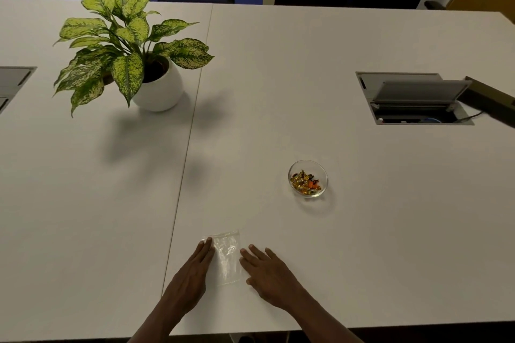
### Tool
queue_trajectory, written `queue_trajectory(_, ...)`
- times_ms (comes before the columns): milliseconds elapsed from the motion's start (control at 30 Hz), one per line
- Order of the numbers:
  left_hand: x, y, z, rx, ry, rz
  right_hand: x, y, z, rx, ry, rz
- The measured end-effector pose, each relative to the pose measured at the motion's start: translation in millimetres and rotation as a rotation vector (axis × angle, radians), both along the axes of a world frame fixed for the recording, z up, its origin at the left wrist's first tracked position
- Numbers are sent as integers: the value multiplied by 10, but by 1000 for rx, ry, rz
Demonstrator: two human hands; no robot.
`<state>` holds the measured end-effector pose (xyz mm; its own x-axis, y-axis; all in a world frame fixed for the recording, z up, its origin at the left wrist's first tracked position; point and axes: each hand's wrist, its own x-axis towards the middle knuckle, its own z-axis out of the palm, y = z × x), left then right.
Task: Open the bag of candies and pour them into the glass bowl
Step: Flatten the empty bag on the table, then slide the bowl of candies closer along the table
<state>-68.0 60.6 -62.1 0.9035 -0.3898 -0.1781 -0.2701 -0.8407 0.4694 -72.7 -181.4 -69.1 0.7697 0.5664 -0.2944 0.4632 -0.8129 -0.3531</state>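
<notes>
A clear plastic bag (227, 257) lies flat on the white table near the front edge; it looks empty. My left hand (192, 276) rests palm down along the bag's left side, fingers together, touching its edge. My right hand (267, 276) lies flat just right of the bag, fingers spread. Neither hand grips anything. Farther back and to the right stands a small glass bowl (323, 172), with several gold and orange wrapped candies (303, 182) inside it.
A potted plant (131, 50) in a white pot stands at the back left. An open cable hatch (412, 97) is set into the table at the right, another hatch (14, 78) at the far left edge. Chairs stand behind the table.
</notes>
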Motion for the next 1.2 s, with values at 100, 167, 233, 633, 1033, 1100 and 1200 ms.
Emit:
queue_trajectory(100, 11, -2, 20, 10, 3, 27, -8, 15, 5, -16, -23, 11)
queue_trajectory(167, 16, 5, 16, 14, 16, 32, -15, 24, 8, -29, -34, 6)
queue_trajectory(233, 25, 16, 27, 23, 36, 24, -25, 38, 8, -31, -39, -1)
queue_trajectory(633, -2, -34, 184, -66, 61, 56, -27, 42, 120, -7, -148, -53)
queue_trajectory(1033, 598, -1104, 573, -391, 39, 403, 300, -585, 438, 160, -411, -605)
queue_trajectory(1100, 709, -1312, 630, -437, 55, 454, 392, -747, 516, 162, -393, -695)
queue_trajectory(1200, 866, -1568, 698, -516, 111, 562, 564, -967, 617, 220, -363, -842)
